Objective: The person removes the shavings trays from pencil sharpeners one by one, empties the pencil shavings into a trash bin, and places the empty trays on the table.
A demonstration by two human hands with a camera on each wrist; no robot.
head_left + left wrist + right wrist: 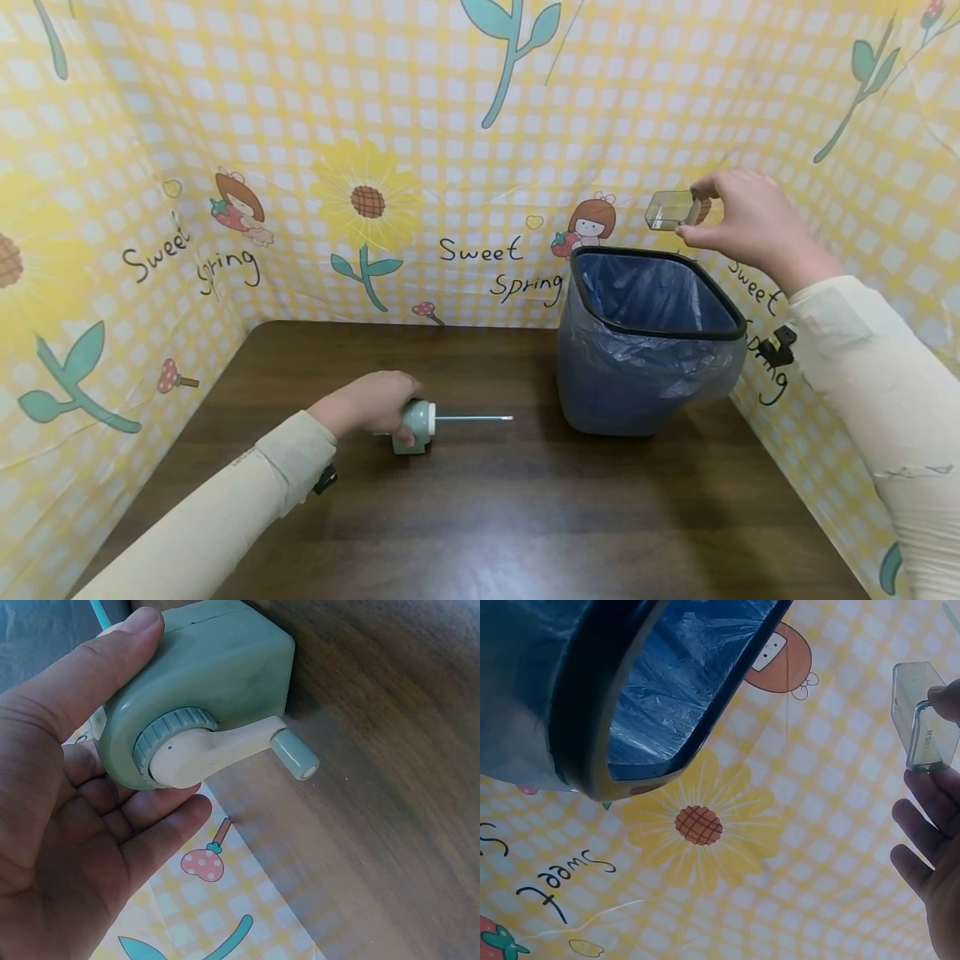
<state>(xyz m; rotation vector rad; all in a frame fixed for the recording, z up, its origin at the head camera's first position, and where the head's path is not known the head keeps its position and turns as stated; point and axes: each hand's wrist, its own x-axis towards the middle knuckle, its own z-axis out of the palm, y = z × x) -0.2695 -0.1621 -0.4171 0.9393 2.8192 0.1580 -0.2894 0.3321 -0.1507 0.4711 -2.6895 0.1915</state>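
Note:
My left hand [375, 402] grips a green crank pencil sharpener [409, 447] on the brown table, thumb on one side and fingers on the other. A thin light-blue pencil [472, 417] sticks out of its white front, pointing right. In the left wrist view, the white crank arm [217, 754] ends in a green knob [295, 754]. Above the right rim of a waste bin [618, 404], my right hand [753, 215] pinches a clear plastic shavings drawer [667, 208] between thumb and fingers. The right wrist view shows the drawer [911, 712] tilted on its side; no shavings are visible in it.
The bin has a black rim [660, 328] and a bluish plastic liner [637, 287], and stands at the table's back right. Yellow checked cloth walls [465, 167] enclose the table [480, 517] at the back and both sides.

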